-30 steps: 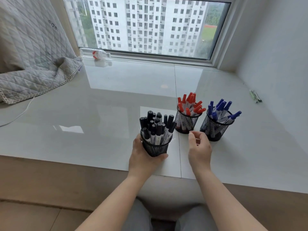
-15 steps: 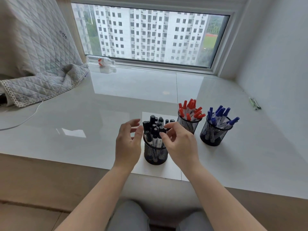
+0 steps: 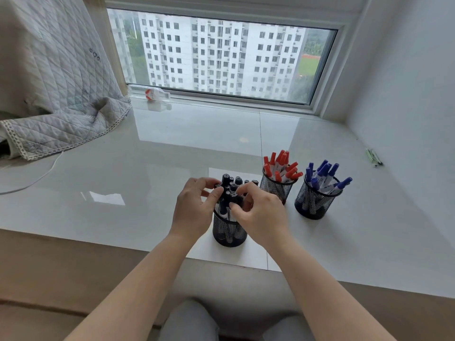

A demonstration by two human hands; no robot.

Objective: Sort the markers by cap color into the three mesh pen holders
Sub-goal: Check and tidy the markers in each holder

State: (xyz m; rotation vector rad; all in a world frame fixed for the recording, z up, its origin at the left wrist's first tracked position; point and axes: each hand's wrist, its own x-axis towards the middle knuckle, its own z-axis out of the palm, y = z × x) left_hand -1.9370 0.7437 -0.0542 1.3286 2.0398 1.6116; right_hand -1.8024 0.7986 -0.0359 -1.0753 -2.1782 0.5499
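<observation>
High-rise home: window (image 3: pixel 221 55), quilt (image 3: pixel 56 94)

Both hands crowd the top of the near mesh holder (image 3: pixel 229 232): the left hand (image 3: pixel 194 207) and right hand (image 3: pixel 261 212) close in on the black-capped markers (image 3: pixel 230 190) from either side, so no gap is left between them. Just beyond the right hand stands the holder of red-capped markers (image 3: pixel 278 187), and the holder of blue-capped markers (image 3: pixel 314 200) beside it blocks that side. Left of the left hand the white sill (image 3: pixel 123 168) lies open as far as the quilted cloth (image 3: pixel 61 119) and a thin white cable (image 3: pixel 41 175)
</observation>
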